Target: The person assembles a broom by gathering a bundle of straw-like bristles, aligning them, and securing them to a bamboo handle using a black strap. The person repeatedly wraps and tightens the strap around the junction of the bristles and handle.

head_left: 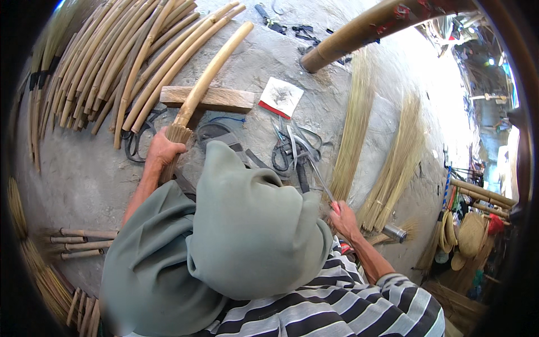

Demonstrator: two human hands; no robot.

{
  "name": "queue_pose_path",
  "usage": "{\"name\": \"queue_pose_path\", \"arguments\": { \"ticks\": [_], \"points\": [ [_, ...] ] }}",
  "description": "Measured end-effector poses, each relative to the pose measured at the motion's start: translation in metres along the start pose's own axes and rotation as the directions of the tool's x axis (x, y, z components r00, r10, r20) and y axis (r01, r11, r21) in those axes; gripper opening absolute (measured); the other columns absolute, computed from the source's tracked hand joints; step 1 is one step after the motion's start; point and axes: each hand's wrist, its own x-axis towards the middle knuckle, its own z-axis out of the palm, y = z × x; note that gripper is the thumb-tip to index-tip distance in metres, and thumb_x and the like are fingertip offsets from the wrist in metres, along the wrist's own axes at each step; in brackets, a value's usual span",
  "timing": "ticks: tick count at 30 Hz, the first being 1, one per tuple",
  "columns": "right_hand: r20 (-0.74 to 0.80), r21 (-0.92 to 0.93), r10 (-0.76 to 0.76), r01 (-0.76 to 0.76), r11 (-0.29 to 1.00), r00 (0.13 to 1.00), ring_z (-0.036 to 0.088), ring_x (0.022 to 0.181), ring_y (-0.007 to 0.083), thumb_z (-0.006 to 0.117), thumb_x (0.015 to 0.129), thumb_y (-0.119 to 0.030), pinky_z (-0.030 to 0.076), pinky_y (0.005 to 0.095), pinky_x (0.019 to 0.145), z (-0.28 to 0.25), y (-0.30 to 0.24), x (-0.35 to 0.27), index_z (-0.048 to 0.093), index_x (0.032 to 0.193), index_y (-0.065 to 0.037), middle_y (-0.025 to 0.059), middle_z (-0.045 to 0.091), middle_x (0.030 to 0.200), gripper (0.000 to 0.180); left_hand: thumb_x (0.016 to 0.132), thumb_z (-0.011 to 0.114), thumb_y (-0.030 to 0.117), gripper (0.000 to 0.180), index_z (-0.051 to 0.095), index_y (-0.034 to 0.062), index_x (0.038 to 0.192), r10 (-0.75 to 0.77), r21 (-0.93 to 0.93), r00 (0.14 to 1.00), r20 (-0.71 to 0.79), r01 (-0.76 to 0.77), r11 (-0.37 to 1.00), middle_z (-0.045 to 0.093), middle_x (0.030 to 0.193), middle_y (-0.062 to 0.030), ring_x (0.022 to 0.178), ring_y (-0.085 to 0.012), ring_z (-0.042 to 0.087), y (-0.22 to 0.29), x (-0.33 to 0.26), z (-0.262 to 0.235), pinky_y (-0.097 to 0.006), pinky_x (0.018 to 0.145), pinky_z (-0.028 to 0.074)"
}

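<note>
Grey-green cloth (258, 224), foremost.
Left hand (163, 148) grips straw bundle (178, 133) at pole (216, 73) end; right hand (343, 219) grips red-handled tool (321, 180).

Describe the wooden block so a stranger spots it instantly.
Find the big heap of tan bamboo poles, upper left. Right of it, a brown rectangular wooden block lies crosswise beneath one pale bamboo pole. Unlike the round poles, it has flat, squared sides.

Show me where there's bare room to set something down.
Bare floor lies left of the left hand, between the stick pile and three short canes. Another patch sits between the white square and the nearest straw bundle. Crowded: around the black strap and wooden block.
</note>
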Motion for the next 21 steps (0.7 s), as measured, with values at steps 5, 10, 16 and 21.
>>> {"name": "queue_pose_path", "arguments": {
  "ticks": [5, 10, 16, 21],
  "points": [
    [-0.152, 0.175, -0.225, 0.25, 0.952, 0.962, 0.072, 0.093, 0.0392, 0.072, 0.103, -0.028, 0.056, 0.0502, 0.084, -0.002, 0.017, -0.029, 0.067, 0.116, -0.002, 0.0228, 0.071, 0.098, 0.029, 0.065, 0.096, 0.032, 0.08, 0.073, 0.0017, 0.135, -0.062, 0.126, 0.994, -0.095, 0.074, 0.989, 0.083, 0.119, -0.0238, 0.112, -0.0383, 0.08, -0.005, -0.004, 0.001, -0.045, 0.099, 0.062],
    [-0.097, 0.285, -0.055, 0.081, 0.955, 0.994, 0.062, 0.086, 0.0243, 0.072, 0.106, -0.023, 0.054, 0.0414, 0.081, 0.004, 0.016, -0.028, 0.068, 0.111, 0.0, 0.0144, 0.065, 0.091, 0.024, 0.065, 0.095, 0.034, 0.086, 0.072, 0.0025, 0.142, -0.094, 0.114, 0.996, 0.001, 0.094, 0.989, 0.082, 0.124, -0.025, 0.114, -0.0376, 0.08, -0.002, -0.003, -0.008, -0.044, 0.101, 0.062],
    [-0.08, 0.392, -0.013, 0.043, 0.919, 0.997, 0.064, 0.085, 0.0206, 0.075, 0.104, -0.027, 0.055, 0.0369, 0.08, 0.044, -0.033, 0.051, 0.071, 0.113, -0.003, 0.0084, 0.069, 0.093, 0.026, 0.065, 0.097, 0.036, 0.082, 0.074, 0.0051, 0.138, -0.131, 0.124, 0.991, -0.004, 0.13, 0.984, 0.082, 0.126, -0.022, 0.119, -0.0383, 0.078, 0.004, -0.005, -0.011, -0.047, 0.105, 0.06],
    [-0.115, 0.302, -0.599, 0.602, 0.739, 0.793, 0.065, 0.083, 0.0226, 0.078, 0.101, -0.024, 0.055, 0.0382, 0.079, 0.04, -0.183, 0.115, 0.074, 0.115, -0.004, 0.012, 0.071, 0.092, 0.025, 0.067, 0.096, 0.037, 0.078, 0.076, 0.01, 0.137, -0.151, 0.152, 0.989, -0.002, 0.149, 0.977, 0.082, 0.128, -0.0194, 0.122, -0.0381, 0.078, 0.001, -0.004, -0.007, -0.049, 0.108, 0.059]
  ]
}}
